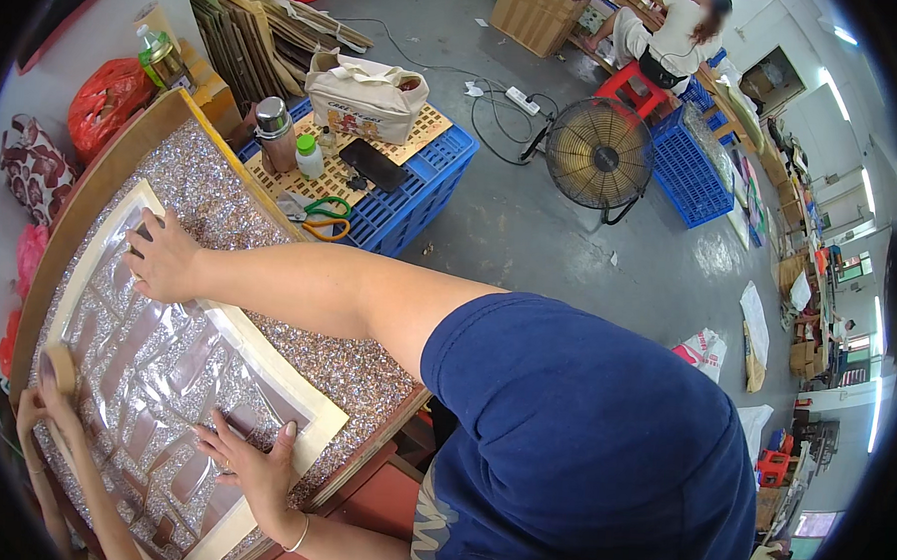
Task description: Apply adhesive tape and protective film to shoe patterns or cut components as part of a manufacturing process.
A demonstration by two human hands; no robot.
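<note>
At the far left, a co-worker's hand (57, 410) is at a tan roll (59, 368), blurred, over the edge of a clear sheet (153, 407). The sheet lies on glittering chips (349, 371) inside the wooden rim of the desk (83, 204). Its long axis seems to slant from upper left to lower right, bowed by the lens, with one corner pointing up and another to the right. It is glossy and see-through, with flat mauve-brown strokes scattered across it and a cream border (324, 417); chips sparkle through the clear parts. Next comes the person's right hand (166, 258), fingers spread near the upper corner, its grip released. Farther right, the left hand (257, 469) rests on the sheet with thumb and fingers apart, its grip also released; a pale bangle (300, 534) circles that wrist. Just beside the desk, a blue crate (438, 187) carries scissors (323, 221).
</note>
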